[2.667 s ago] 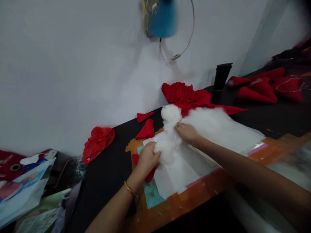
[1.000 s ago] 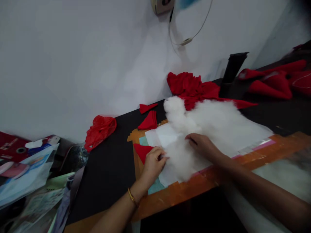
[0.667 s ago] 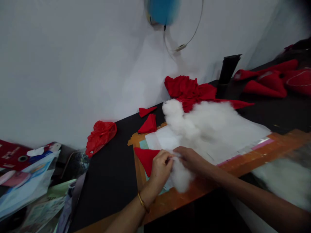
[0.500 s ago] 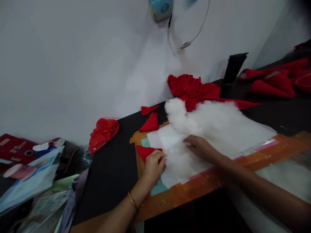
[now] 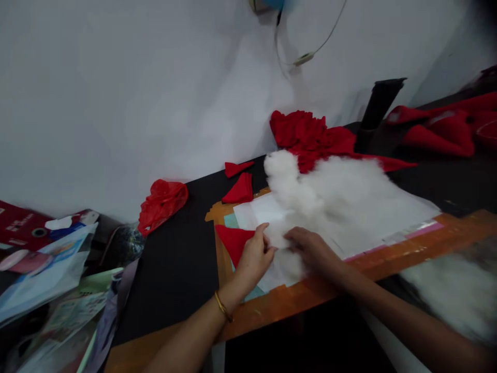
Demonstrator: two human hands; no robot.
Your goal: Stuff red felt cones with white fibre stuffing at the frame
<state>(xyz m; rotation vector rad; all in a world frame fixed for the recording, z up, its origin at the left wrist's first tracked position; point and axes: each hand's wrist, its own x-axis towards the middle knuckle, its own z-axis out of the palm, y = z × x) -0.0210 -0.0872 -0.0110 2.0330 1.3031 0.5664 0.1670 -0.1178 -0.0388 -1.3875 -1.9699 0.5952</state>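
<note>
My left hand (image 5: pixel 256 256) is closed on a red fabric piece (image 5: pixel 234 241), its pointed end sticking out to the left beyond the fingers. The thumb and forefinger curl together at the fabric's right side, which the hand partly covers. Just across from it, my right hand (image 5: pixel 312 251) has its fingers bent and pinched at a loose tuft of white stuffing (image 5: pixel 289 265). A large fluffy heap of the same stuffing (image 5: pixel 345 184) lies behind, on a white sheet (image 5: pixel 411 210).
Folded red pieces (image 5: pixel 238 189) and a bunched red cloth (image 5: pixel 298 132) lie along the wall. Left of them is a crumpled red plastic bag (image 5: pixel 163 204). A black container (image 5: pixel 382 103) stands at the back right. Brown tape (image 5: pixel 303 298) edges the black table (image 5: pixel 171 274).
My left hand has shifted right and turned, showing more of the red fabric. My right hand has come closer to it, moving left and down. The camera view has tilted slightly downward.
</note>
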